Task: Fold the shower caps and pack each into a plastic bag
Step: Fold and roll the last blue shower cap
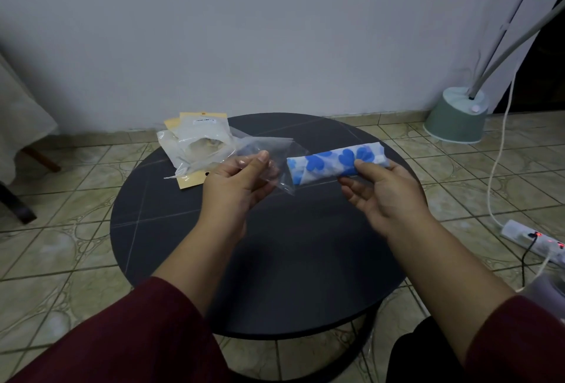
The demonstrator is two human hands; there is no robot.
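Note:
A folded shower cap [331,163], white with blue hearts, forms a long roll held above the round dark table [275,260]. My right hand [385,190] pinches the roll's right end. My left hand [238,182] pinches a clear plastic bag [269,150] between thumb and fingers. The roll's left end meets the bag's right edge; whether it is inside the bag I cannot tell.
A pile of clear bags with yellow header cards [198,144] lies at the table's back left. On the tiled floor to the right stand a green lamp base [457,119] and a power strip [532,239] with cables. A wall is behind.

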